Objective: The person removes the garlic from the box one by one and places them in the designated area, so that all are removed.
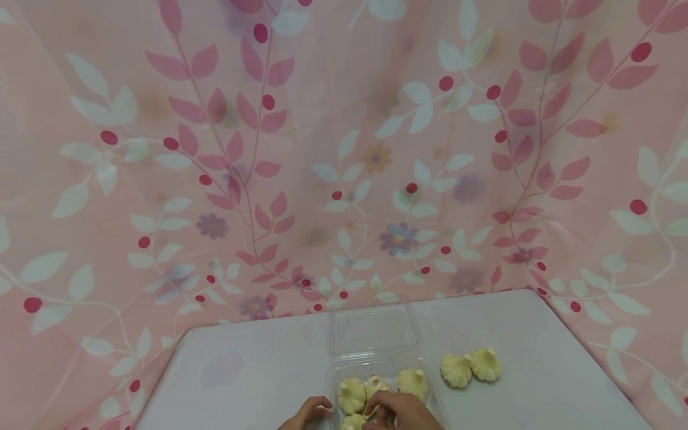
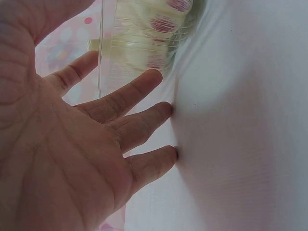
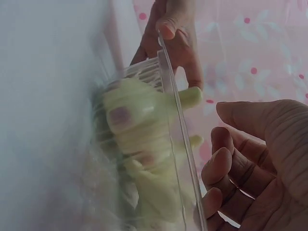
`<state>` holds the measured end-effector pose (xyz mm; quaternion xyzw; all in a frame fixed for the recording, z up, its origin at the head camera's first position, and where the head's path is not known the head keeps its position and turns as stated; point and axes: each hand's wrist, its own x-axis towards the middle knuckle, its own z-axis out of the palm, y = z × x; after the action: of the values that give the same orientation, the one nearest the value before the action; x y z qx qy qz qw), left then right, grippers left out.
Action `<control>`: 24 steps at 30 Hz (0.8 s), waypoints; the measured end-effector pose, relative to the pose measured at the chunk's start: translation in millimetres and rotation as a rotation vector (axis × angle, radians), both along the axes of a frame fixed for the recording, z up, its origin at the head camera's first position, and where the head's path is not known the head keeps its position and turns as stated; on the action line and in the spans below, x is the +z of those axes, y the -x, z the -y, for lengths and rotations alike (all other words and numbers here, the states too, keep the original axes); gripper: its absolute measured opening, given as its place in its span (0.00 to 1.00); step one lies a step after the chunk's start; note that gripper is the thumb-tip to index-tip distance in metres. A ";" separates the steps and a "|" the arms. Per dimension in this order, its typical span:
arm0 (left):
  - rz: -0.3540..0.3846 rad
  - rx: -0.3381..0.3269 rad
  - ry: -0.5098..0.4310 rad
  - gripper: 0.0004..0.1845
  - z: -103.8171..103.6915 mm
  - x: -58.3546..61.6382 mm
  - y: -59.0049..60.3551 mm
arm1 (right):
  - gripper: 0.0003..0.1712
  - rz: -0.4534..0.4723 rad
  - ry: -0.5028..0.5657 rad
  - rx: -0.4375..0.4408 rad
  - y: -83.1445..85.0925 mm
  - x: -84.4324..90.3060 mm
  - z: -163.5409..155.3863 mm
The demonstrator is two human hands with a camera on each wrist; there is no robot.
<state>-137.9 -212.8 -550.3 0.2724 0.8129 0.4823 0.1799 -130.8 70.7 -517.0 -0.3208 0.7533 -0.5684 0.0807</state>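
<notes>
A clear plastic clamshell box (image 1: 376, 334) lies with its lid folded back on the table, several pale garlic bulbs (image 1: 352, 396) inside. My left hand (image 1: 307, 413) is at the box's left side. In the left wrist view its fingers (image 2: 139, 89) are spread, some tips against the white tabletop close to the box wall, and nothing is in the palm. Over the bulbs, at the box's rim, is my right hand (image 1: 404, 411). The right wrist view shows its fingers (image 3: 248, 168) loosely bent, thumb apart, with no bulb between them. Part of the box's near end is out of frame.
Two more garlic bulbs, one (image 1: 456, 371) touching the other (image 1: 486, 365), sit on the white table (image 1: 537, 358) right of the box. Behind the table hangs a pink leaf-patterned curtain (image 1: 306, 239), which also extends along both sides.
</notes>
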 end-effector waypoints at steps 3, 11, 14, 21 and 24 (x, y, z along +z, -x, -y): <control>0.009 0.037 0.034 0.27 -2.2 0.9 -2.0 | 0.10 0.051 -0.015 -0.010 -1.0 1.7 4.9; -0.011 0.033 0.043 0.27 -2.7 2.0 -2.2 | 0.08 -0.028 -0.003 0.037 1.0 -4.2 13.4; -0.019 0.035 0.042 0.26 -2.1 1.4 -2.1 | 0.09 -0.046 -0.022 0.065 2.4 -7.5 15.3; -0.037 0.051 0.015 0.25 -2.1 -3.0 -2.2 | 0.09 -0.075 -0.055 0.088 3.2 -11.1 19.9; -0.043 0.045 0.002 0.24 -2.0 -4.6 -2.2 | 0.08 -0.052 -0.049 0.100 3.1 -12.2 20.7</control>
<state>-135.7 -210.8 -554.9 0.2643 0.8228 0.4796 0.1520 -133.9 50.0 -529.3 -0.3708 0.7517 -0.5366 0.0971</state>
